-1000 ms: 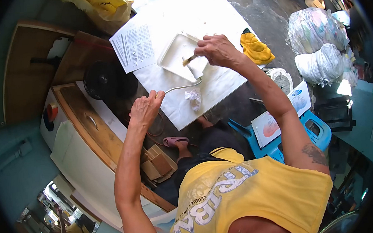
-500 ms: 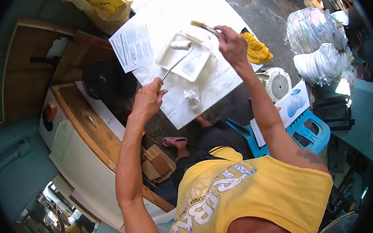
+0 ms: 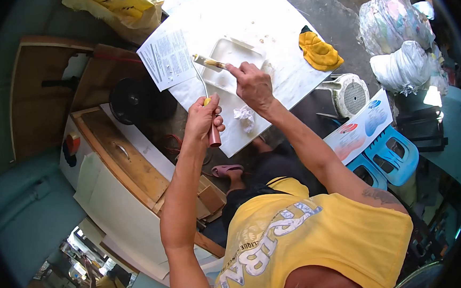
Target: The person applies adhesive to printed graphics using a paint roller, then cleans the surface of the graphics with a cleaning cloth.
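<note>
The left hand (image 3: 203, 118) is gripping a roller handle (image 3: 213, 128) upright, its wire frame rising toward the white tray (image 3: 232, 50). The right hand (image 3: 253, 83) is pinching a small brush (image 3: 210, 63), bristles meeting the frame's top above the tray, probably so drips are landing inside. A crumpled tissue (image 3: 245, 116) is lying on the white sheet (image 3: 290, 81).

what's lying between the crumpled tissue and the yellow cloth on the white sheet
In the head view, the person's right hand crosses next to the crumpled tissue; from there to the yellow cloth, only bare, smudged white sheet shows.
</note>
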`<state>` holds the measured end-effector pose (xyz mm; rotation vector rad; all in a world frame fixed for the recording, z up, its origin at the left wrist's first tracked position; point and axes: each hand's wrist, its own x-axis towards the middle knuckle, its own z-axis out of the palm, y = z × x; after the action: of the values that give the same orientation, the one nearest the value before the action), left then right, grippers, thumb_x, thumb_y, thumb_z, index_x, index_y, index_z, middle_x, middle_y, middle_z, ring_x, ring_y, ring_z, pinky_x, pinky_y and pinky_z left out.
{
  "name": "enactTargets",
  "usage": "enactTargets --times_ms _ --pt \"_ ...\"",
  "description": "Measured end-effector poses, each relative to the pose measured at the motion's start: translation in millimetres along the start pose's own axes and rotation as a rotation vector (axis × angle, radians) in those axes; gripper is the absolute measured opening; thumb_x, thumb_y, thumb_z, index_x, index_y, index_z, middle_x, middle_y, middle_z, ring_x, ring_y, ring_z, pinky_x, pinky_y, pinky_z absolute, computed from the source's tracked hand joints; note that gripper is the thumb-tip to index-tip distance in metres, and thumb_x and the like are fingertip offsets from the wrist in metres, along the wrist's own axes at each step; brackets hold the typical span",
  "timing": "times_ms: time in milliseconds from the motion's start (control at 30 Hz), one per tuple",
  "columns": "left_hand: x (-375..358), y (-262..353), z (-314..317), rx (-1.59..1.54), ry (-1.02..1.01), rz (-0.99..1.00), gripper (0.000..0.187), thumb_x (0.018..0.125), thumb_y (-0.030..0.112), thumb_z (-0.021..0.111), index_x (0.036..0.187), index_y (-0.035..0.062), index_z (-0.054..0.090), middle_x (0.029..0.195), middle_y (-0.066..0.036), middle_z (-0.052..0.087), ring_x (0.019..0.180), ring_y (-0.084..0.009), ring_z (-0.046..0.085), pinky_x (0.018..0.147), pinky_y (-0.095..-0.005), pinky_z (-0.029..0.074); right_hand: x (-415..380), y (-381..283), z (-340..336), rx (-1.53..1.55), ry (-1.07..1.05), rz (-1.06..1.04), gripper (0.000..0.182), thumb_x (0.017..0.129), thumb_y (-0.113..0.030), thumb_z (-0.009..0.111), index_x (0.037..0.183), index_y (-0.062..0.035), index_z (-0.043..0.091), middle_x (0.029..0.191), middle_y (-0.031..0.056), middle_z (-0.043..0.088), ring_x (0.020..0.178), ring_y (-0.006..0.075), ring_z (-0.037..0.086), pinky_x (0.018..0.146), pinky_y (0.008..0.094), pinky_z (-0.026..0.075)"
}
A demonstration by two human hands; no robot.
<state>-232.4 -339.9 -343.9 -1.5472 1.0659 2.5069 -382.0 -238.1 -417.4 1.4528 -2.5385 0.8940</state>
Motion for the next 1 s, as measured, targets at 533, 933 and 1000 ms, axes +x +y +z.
enactTargets --times_ms 533,933,1000 --pt "-4.1 -4.5 7.5 -0.024 -0.006 0.017 0.029 0.099 0.032 0.071 0.103 0.0086 0.054 0.073 0.002 0.049 0.047 -0.0051 0.044 0.041 -0.0220 0.038 24.9 5.3 -11.6 -0.033 -0.101 0.009 0.026 0.080 -0.006 0.064 0.105 -0.0127 0.069 0.080 0.0098 0.062 0.073 0.0280 0.066 0.057 0.0416 0.054" --pt "-2.6 -0.4 14.7 -0.033 -0.001 0.036 0.029 0.099 0.030 0.070 0.102 0.0086 0.052 0.073 0.001 0.048 0.047 -0.0065 0.044 0.041 -0.0241 0.039 2.3 2.0 -17.5 -0.134 -0.179 0.005 0.027 0.080 -0.004 0.064 0.106 -0.0118 0.068 0.082 0.0083 0.061 0.076 0.0256 0.065 0.058 0.0390 0.054" --pt "1.2 -1.1 11.6 -0.053 -0.030 0.031 0.029 0.099 0.029 0.070 0.100 0.0102 0.049 0.073 0.000 0.049 0.046 -0.0084 0.047 0.040 -0.0260 0.041 15.0 -2.3 -17.7 -0.106 -0.112 -0.032 0.026 0.080 -0.004 0.064 0.105 -0.0111 0.068 0.081 0.0082 0.061 0.075 0.0255 0.065 0.057 0.0391 0.054"
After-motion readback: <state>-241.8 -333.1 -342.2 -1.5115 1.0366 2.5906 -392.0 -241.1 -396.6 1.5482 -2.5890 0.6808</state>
